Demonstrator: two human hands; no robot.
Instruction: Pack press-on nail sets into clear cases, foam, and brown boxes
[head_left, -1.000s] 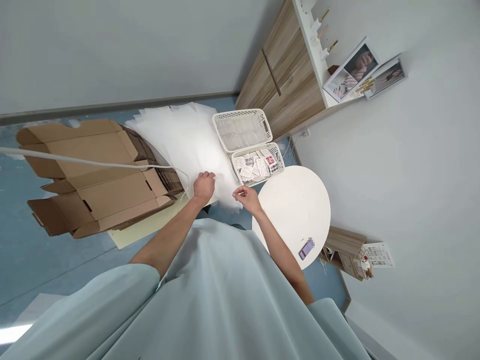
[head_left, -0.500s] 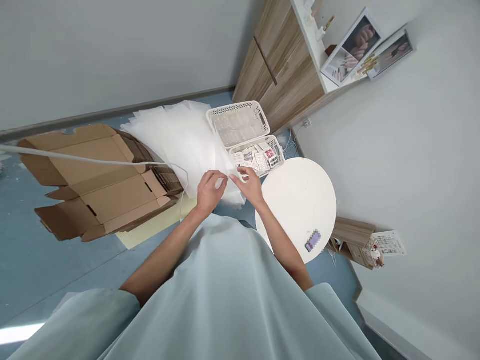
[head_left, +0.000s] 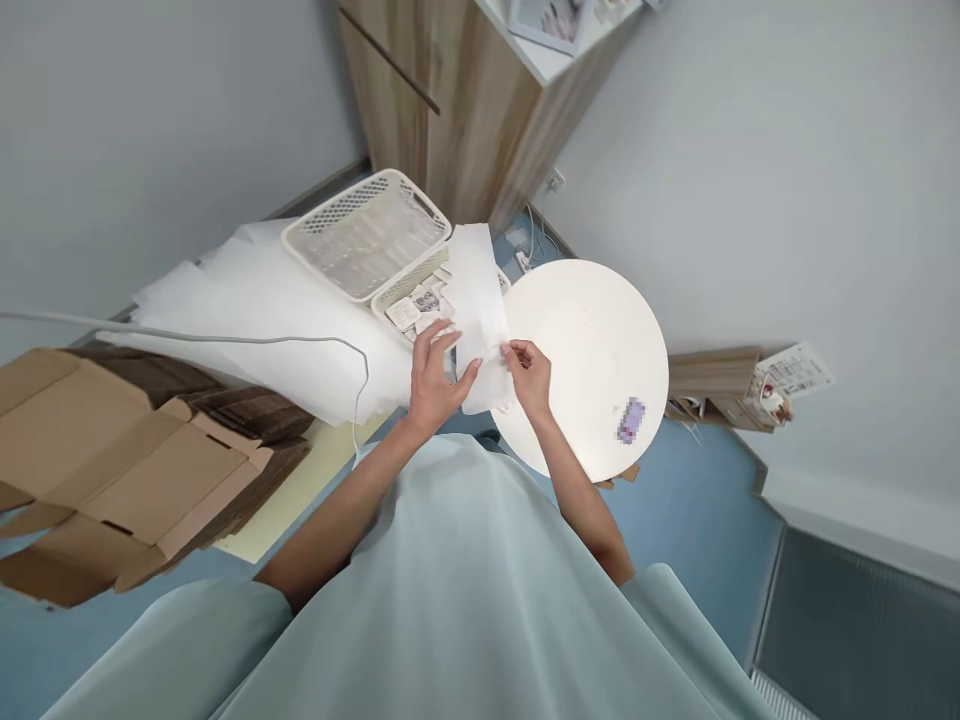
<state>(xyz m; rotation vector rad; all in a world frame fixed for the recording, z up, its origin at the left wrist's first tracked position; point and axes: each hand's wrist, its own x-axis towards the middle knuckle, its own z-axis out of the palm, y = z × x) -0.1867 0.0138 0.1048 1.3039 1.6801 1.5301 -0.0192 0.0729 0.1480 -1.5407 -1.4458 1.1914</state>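
A thin white sheet (head_left: pixel 478 275) stands out in front of me, partly over the round white table and over a basket of small cards. My right hand (head_left: pixel 529 378) pinches its right edge between thumb and fingers. On the sheet's left side is my left hand (head_left: pixel 433 382), thumb and fingers spread apart; whether its fingertips touch the sheet I cannot tell. A large pile of similar white sheets (head_left: pixel 255 310) lies to the left. The card basket (head_left: pixel 405 277) is partly hidden behind the sheet and my left hand.
Another white basket (head_left: pixel 321 268) holds clear flat pieces. On the round table (head_left: pixel 585 330) lies a blurred purple phone-like object (head_left: pixel 631 420). Flattened cardboard boxes (head_left: pixel 150 470) are stacked at left, and a grey cable (head_left: pixel 285 340) crosses above them. A wooden cabinet (head_left: pixel 450 110) stands ahead.
My hands, close together before, are now apart, with a white sheet in the right one. The view has turned right, so the baskets and boxes appear farther left.
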